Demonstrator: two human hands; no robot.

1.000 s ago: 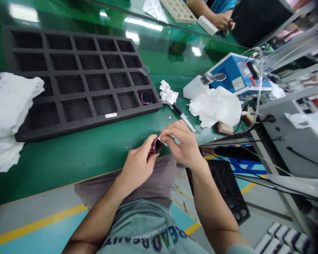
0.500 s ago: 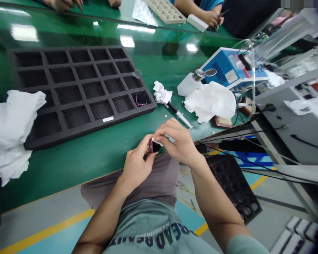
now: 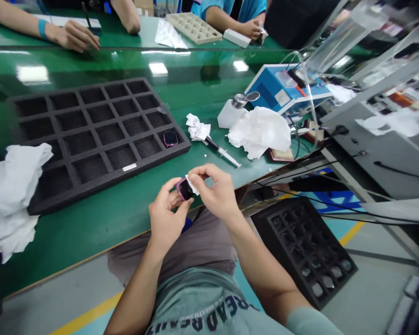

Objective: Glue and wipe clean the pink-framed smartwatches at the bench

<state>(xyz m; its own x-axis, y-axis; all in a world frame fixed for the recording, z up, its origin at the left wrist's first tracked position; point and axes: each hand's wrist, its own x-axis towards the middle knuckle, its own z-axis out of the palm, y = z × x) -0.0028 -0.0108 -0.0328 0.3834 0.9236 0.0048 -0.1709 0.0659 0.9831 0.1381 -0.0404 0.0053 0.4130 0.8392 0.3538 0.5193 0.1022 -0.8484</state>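
Observation:
My left hand (image 3: 165, 215) grips a small purple watch body (image 3: 184, 189) with a dark screen, held over the near edge of the green table (image 3: 101, 218). My right hand (image 3: 214, 191) pinches a small white wipe (image 3: 192, 184) against the watch's screen. A second purple watch body (image 3: 170, 138) lies in the near right cell of the black foam tray (image 3: 91, 139), whose other cells look bare.
White cloths (image 3: 10, 195) lie at the left. A syringe (image 3: 221, 152), crumpled tissues (image 3: 260, 130), a dispenser bottle (image 3: 232, 109) and a blue device (image 3: 282, 88) sit to the right. Another black tray (image 3: 300, 246) rests on the floor. Other people's hands (image 3: 75, 35) work across the table.
The view tilted up, showing more of the far table. My left hand turned the watch so its dark screen now faces me, with the wipe still pressed on it.

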